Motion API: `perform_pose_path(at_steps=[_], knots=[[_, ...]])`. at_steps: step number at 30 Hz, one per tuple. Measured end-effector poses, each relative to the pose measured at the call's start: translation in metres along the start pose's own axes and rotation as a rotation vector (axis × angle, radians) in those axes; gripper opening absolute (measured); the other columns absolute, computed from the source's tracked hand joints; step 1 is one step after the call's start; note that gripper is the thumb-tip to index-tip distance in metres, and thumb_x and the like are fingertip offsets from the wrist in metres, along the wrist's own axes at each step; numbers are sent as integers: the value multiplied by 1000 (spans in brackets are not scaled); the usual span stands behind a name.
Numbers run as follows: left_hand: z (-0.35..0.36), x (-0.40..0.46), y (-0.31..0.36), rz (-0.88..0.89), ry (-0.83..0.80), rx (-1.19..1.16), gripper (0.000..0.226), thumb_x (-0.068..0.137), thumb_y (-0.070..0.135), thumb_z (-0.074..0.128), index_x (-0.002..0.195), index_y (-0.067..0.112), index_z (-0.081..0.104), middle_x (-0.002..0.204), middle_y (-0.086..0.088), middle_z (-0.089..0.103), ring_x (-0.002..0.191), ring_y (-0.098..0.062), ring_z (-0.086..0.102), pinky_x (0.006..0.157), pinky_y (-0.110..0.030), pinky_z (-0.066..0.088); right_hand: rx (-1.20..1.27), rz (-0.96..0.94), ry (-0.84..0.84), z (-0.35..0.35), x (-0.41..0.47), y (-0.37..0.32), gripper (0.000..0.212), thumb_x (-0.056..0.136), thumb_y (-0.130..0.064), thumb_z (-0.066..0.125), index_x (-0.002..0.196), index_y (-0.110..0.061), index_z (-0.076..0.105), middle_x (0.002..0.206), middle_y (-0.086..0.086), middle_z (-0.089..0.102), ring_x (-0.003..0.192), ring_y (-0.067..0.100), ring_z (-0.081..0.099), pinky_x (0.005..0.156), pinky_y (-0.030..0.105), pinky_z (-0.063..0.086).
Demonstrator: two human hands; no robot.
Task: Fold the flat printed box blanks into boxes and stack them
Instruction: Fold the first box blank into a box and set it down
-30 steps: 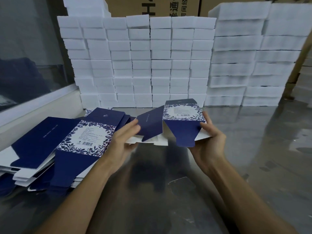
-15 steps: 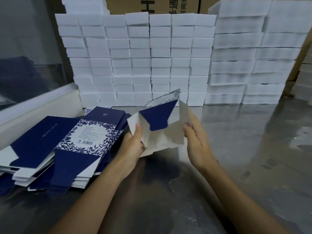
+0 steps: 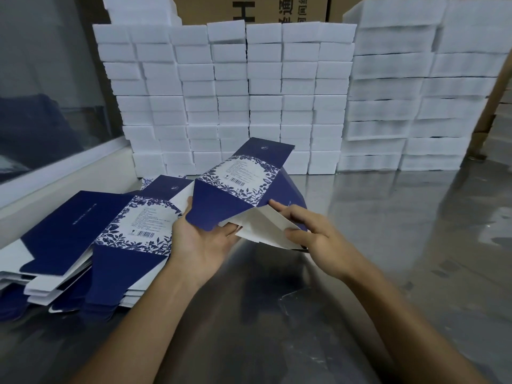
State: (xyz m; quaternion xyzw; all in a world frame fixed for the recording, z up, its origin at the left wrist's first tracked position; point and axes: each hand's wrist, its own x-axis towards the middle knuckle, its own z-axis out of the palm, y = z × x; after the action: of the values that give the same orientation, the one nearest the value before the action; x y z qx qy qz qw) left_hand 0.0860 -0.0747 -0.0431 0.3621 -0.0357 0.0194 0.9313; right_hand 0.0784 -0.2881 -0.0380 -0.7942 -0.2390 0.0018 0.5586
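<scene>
Steel table (image 3: 388,245), reflective and streaked; white blocks (image 3: 230,101) stacked along its far edge, brown cartons (image 3: 249,8) behind them. The blank pile (image 3: 91,245) lies at the table's left, flat and slightly fanned.

I hold one blank (image 3: 243,184) above the table, half opened, printed panel up, white inside showing at the near end. My left hand (image 3: 205,242) lies palm up under its near-left flap, fingers nearly straight, thumb against the flap's edge. My right hand (image 3: 313,234) has its fingers loosely extended across the white flap (image 3: 266,228); whether the thumb pinches it I cannot tell.

Risks, as I judge them:
- The left hand supports but does not grip. A hard push from the right could slide the blank off the palm.
- Folding the white flap off its score line would crease the board and leave the box skewed.
- The left forearm passes just beside the pile; a careless sweep could scatter it.
</scene>
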Motion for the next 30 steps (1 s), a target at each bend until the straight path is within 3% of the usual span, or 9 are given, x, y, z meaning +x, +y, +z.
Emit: perform_pose_path(at_steps=[3, 5, 8, 10, 14, 19, 22, 26, 30], knots=[[1, 0, 1, -6, -55, -3, 44, 101, 27, 33, 108, 12, 73, 120, -20, 67, 111, -41, 64, 98, -53, 48, 53, 42, -67, 0, -1, 0, 28, 78, -25, 54, 101, -32, 68, 143, -25, 53, 136, -5, 42, 105, 34, 43], [1, -1, 2, -27, -93, -22, 46, 100, 27, 32, 106, 10, 75, 119, -20, 68, 108, -37, 67, 89, -49, 54, 38, 64, -135, 3, -2, 0, 31, 78, -22, 62, 106, -33, 68, 145, -24, 50, 137, -7, 39, 107, 27, 37], [3, -7, 5, -101, -193, 16, 41, 90, 27, 43, 98, 10, 78, 113, -17, 71, 100, -35, 70, 78, -46, 58, -14, 78, -171, 7, -2, 2, 34, 88, -16, 66, 112, -40, 64, 148, -27, 44, 139, -4, 35, 114, 32, 32], [5, -10, 8, -116, -193, 25, 30, 79, 25, 51, 94, 7, 69, 109, -20, 72, 96, -40, 70, 80, -55, 57, -45, 71, -161, 8, -3, 1, 35, 83, -28, 65, 114, -44, 62, 148, -29, 43, 139, -4, 35, 114, 32, 32], [4, -4, 7, -30, -7, 16, 39, 98, 29, 42, 93, 7, 73, 107, -18, 71, 102, -40, 68, 81, -53, 57, -80, 13, -15, 9, -3, 2, 49, 75, -39, 67, 123, -45, 59, 150, -22, 42, 138, -4, 37, 117, 34, 34], [7, -3, 2, 72, 130, 172, 52, 103, 53, 30, 126, 18, 62, 118, -6, 71, 109, -24, 68, 82, -36, 57, 27, -104, 171, 10, -2, 4, 72, 73, -35, 75, 139, -41, 48, 155, -8, 36, 136, 14, 47, 106, 45, 48], [6, -2, -3, 116, 119, 320, 49, 102, 52, 29, 117, 21, 64, 109, 0, 74, 105, -19, 69, 69, -28, 59, 119, -156, 276, 14, 0, 4, 56, 81, -31, 66, 134, -38, 50, 145, -8, 50, 129, 5, 53, 99, 28, 51], [6, -4, -6, 192, 129, 513, 48, 102, 49, 35, 130, 19, 57, 116, 1, 72, 107, -17, 68, 81, -35, 58, 223, -133, 397, 10, 3, 1, 32, 99, -30, 58, 131, -29, 57, 125, -18, 63, 110, -10, 59, 85, 7, 46], [5, -5, -9, 299, 124, 673, 34, 103, 44, 36, 115, 27, 63, 107, 5, 74, 97, -8, 71, 68, -19, 56, 239, -103, 379, 12, 2, 1, 54, 88, -38, 72, 138, -24, 54, 133, -10, 63, 122, 3, 59, 98, 23, 51]])
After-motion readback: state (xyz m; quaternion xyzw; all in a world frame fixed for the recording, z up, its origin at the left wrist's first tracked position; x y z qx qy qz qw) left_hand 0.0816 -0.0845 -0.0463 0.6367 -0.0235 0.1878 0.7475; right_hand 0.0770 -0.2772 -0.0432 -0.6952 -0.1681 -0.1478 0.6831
